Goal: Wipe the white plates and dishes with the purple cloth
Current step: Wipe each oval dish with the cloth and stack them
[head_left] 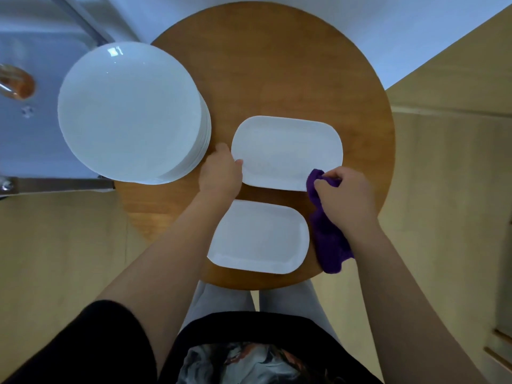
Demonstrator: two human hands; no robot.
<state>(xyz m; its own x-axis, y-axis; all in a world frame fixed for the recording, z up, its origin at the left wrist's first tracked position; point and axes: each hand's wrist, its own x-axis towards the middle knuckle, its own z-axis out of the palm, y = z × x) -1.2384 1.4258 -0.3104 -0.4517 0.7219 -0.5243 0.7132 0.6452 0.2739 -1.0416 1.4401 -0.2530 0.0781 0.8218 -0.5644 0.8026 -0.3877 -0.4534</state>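
Right grip: right hand (345, 199) is clenching the bunched purple fleecy cloth (329, 239), pressing its top wad onto the near right corner of the far dish while the rest is trailing down over the bench.
Left grip: left hand (221, 173) is pinching the left rim of the white rounded-rectangle far dish (286, 152), seemingly steadying it against the wiping push.
Far dish axis: long side is running left to right across the round wooden bench (277, 65), face up.
Near dish: white rounded-rectangle near dish (260, 236) is lying just in front, untouched, long axis also left to right, slightly skewed.
Plate stack: tall stack of round white plates (130, 112) is waiting at the left, overhanging the bench edge.
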